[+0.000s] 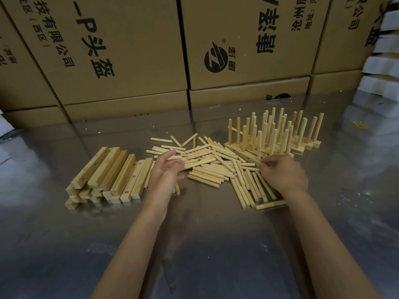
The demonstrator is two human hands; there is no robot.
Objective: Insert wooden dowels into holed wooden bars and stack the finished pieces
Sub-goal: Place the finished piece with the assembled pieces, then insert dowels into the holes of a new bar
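Dowels (207,162) lie loose in a heap at centre, between the blank holed bars (108,175) stacked to our left and the finished pieces (274,134) standing pegs-up to our right. Our left hand (166,171) hovers open and holds nothing. Our right hand (282,173) curls at the heap's edge; whether it pinches anything, we cannot tell. We judge this the pick-up step; next, we need a bar and a dowel aligned to a hole.
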